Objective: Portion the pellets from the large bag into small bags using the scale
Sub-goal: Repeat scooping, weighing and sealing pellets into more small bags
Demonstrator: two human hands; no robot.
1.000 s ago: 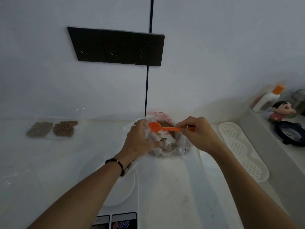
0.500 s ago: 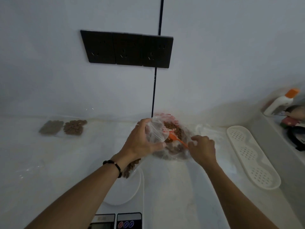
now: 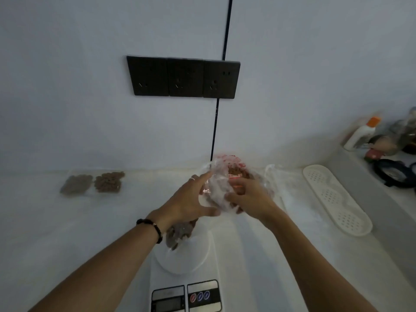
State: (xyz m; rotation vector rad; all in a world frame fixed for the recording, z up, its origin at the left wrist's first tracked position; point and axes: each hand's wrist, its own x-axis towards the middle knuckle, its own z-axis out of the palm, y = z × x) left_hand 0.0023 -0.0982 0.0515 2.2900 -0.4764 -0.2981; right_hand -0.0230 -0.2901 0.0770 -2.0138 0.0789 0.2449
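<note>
both hands (image 3: 227, 197) on large bag (image 3: 221, 176)

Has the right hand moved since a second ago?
Yes. The right hand has dropped from above the large bag down into its mouth, taking the orange spoon with it.

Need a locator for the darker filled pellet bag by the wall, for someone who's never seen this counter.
Start at the black triple wall socket and drop to the white counter below its left end. Two small clear bags of pellets lie there side by side. You want the right one: its pellets are a warmer, darker brown than the greyish bag beside it.
</note>
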